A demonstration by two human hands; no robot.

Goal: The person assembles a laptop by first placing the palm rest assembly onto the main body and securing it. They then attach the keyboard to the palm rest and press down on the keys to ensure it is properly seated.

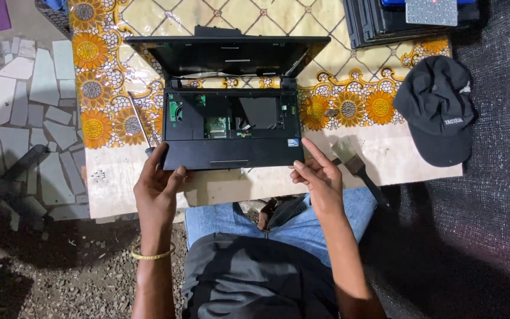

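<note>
A low counter (113,189) is covered by a cream cloth printed with orange sunflowers (95,127). To its left the floor (25,88) is broken-tile mosaic giving way to gravel (72,272), and a dark woven mat (497,195) lies to the right.

A black cap (437,109) and a paintbrush (358,168) lie on the flowered cloth (349,109).

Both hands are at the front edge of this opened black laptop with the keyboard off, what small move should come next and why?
Probably pick up the screwdriver: the left hand is beside its handle, the right hand is empty, and the black laptop's internals lie exposed.
</note>
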